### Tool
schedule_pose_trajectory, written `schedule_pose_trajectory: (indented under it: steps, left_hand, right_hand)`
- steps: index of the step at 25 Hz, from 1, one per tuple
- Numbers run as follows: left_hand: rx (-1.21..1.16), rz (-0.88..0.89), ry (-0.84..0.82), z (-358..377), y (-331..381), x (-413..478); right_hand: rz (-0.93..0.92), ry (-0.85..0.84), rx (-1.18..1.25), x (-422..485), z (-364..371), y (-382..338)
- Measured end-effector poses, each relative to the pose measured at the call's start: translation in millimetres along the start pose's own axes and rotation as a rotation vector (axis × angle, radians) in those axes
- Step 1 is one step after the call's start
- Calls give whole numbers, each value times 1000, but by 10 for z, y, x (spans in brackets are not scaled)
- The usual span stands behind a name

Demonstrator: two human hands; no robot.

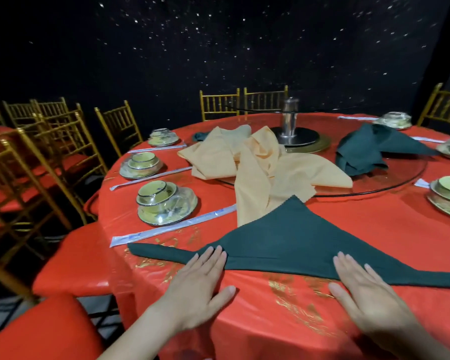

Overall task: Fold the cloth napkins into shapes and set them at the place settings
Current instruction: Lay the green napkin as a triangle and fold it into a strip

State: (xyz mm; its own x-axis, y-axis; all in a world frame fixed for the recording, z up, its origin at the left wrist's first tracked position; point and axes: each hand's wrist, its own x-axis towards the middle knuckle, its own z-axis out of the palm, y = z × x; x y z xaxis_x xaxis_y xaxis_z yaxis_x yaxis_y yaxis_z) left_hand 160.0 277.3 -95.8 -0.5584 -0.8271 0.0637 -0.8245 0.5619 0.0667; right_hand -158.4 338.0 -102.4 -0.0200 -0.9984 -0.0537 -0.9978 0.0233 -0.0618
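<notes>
dim room, glare on red tablecloth (348, 224), wide-angle edge bending, turntable post (289, 118) seemingly motion-blurred.

No legible text or labels.

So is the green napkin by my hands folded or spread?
Folded: the green napkin lies as a flat triangle, apex pointing away.
</notes>
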Motion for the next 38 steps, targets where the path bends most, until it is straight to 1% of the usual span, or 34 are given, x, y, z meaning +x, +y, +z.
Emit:
schedule_pose_trajectory:
  steps: [6,12,14,16,18,20,21,22,25,27,28,31,33,35,38]
  left_hand:
    - [-33,-78,-51,30,-424,-149]
    - [-69,-138,-21,3,-778,-272]
    - [-79,-180,22,-17,-756,-258]
    - [-74,-216,124,-88,-626,-158]
    - [-17,-117,235,-167,-381,-3]
    - [6,64,329,-115,-155,154]
    - [-4,130,312,-97,-69,222]
    - [-7,160,299,-79,-17,286]
    - [-29,150,272,-64,-14,418]
    - [-50,117,246,-93,-30,428]
    - [-67,102,236,-108,-31,413]
    - [-165,31,175,-153,-35,367]
    - [-222,-18,182,-140,-62,381]
    - [-244,-53,184,-123,-42,433]
    - [-209,-127,185,-78,-31,516]
  right_hand:
    - [24,-84,-71,35,-48,0]
    - [36,-125,-97,63,-70,-9]
    - [19,-114,-90,56,-89,-15]
    - [0,-86,-76,46,-100,-6]
    - [-21,-59,-65,46,-110,4]
    - [-31,-28,-43,53,-105,38]
    - [-42,-16,-20,55,-109,48]
    - [-64,4,8,59,-112,65]
    - [-106,197,63,67,-143,152]
    - [-124,281,92,76,-179,179]
    - [-136,294,113,76,-192,196]
    - [-179,258,167,79,-206,225]
    - [-178,222,193,96,-218,214]
    - [-119,231,242,137,-223,195]
    - [-41,282,258,188,-191,204]
